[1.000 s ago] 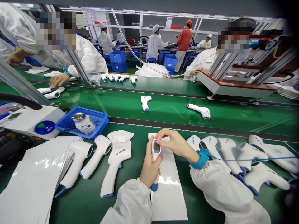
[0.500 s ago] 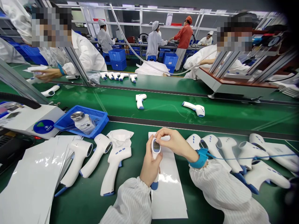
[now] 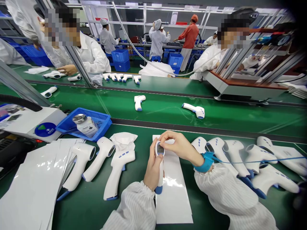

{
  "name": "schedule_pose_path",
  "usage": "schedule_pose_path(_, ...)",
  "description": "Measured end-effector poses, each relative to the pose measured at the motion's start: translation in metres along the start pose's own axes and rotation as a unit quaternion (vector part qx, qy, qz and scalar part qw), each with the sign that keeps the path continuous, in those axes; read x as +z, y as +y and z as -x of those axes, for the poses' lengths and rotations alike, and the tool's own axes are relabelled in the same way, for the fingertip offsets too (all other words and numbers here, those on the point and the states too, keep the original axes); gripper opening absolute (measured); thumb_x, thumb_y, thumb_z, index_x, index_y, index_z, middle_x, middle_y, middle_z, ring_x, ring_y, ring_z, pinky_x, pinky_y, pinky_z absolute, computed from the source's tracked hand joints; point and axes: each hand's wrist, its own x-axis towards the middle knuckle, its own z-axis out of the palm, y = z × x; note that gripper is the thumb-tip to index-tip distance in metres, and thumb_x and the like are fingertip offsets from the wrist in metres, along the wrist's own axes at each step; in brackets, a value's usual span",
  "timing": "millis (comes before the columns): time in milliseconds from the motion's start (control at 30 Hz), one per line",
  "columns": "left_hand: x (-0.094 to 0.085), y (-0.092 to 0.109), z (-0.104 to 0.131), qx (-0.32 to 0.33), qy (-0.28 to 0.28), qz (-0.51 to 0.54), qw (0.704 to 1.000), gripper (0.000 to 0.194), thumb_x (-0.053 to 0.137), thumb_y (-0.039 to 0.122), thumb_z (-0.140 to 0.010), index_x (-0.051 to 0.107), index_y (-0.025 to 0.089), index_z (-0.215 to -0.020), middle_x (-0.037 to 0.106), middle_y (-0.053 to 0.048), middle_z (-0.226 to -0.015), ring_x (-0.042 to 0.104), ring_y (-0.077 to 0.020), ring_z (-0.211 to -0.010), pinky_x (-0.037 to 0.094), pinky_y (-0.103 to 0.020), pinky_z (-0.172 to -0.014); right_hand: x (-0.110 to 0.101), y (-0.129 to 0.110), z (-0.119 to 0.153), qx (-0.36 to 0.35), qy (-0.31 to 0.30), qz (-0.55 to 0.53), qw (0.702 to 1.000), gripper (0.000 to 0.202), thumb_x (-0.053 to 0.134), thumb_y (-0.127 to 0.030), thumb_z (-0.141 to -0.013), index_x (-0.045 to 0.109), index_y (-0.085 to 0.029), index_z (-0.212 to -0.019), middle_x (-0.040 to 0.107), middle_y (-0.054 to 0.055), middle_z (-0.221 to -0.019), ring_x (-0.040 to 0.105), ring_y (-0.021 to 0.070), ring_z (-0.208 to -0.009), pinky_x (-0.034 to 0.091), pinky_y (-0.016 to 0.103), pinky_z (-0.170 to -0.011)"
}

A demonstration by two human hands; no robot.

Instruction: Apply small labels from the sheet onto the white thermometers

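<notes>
My left hand (image 3: pixel 152 169) is wrapped round a white infrared thermometer (image 3: pixel 159 189) with a blue base, its small screen (image 3: pixel 160 149) facing me. At the screen's upper edge, my right hand (image 3: pixel 177 145) pinches with thumb and forefinger; anything between those fingertips is hidden. A blue strap (image 3: pixel 204 162) with a cord circles my right wrist. Beneath both hands lies a long white glossy sheet (image 3: pixel 176 201). Several more infrared thermometers lie on the green bench, such as a left one (image 3: pixel 117 174) and a right one (image 3: pixel 217 150).
A blue tray (image 3: pixel 100 129) holds a metal-topped white bottle (image 3: pixel 87 126). Glossy sheets (image 3: pixel 28 179) are stacked at left. Beyond the bench edge, a green belt (image 3: pixel 160 105) carries a few thermometers. Co-workers sit across it, near a red-brown fixture (image 3: pixel 240 80) and metal posts.
Thermometers on the belt have shifted left. My left thumb has moved up nearer the screen, while my right hand stays at its edge. The left co-worker's hand has moved right.
</notes>
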Motion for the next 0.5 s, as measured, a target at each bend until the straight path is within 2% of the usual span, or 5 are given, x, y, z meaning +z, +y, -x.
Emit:
schedule_pose_path(67,0.0004,0.0005,-0.0005,-0.013,0.0,0.017,1.0,0.061,0.043,0.035,-0.092,0.023,0.031,-0.149,0.048,0.003,-0.072,0.033,-0.007,-0.04,0.036,-0.019,-0.034,0.0005,0.0002,-0.0006,-0.001,0.002,-0.002,1.0,0.006,0.063,-0.015,-0.076,0.063,-0.019,-0.071,0.067,0.002,-0.088,0.064,0.0174,-0.086,0.05,0.032,-0.082)
schedule_pose_path(133,0.0009,0.0014,-0.001,-0.012,0.001,0.014,1.0,0.061,0.043,0.033,-0.091,0.023,0.03,-0.149,0.046,0.003,-0.069,0.032,-0.0075,-0.039,0.035,-0.019,-0.034,0.001,0.0004,-0.0008,-0.001,0.003,-0.003,1.0,0.006,0.063,-0.016,-0.076,0.063,-0.019,-0.071,0.067,0.002,-0.087,0.064,0.0174,-0.086,0.05,0.032,-0.082)
schedule_pose_path(333,0.0029,0.0046,-0.0011,-0.021,0.013,0.012,1.0,0.063,0.043,0.034,-0.09,0.024,0.03,-0.15,0.054,-0.002,-0.08,0.033,-0.0087,-0.042,0.035,-0.021,-0.035,0.0033,0.0033,0.0002,-0.006,0.015,-0.005,1.0,0.005,0.063,-0.018,-0.076,0.063,-0.02,-0.072,0.067,0.003,-0.088,0.064,0.0172,-0.085,0.051,0.033,-0.083)
schedule_pose_path(500,0.0042,0.0047,-0.0004,-0.02,0.015,0.012,1.0,0.064,0.043,0.032,-0.089,0.023,0.029,-0.151,0.056,-0.003,-0.083,0.036,-0.01,-0.045,0.035,-0.02,-0.034,0.0052,0.0056,0.0001,-0.007,0.024,0.003,1.0,0.004,0.063,-0.017,-0.074,0.062,-0.019,-0.071,0.068,0.002,-0.088,0.064,0.0165,-0.082,0.052,0.033,-0.082)
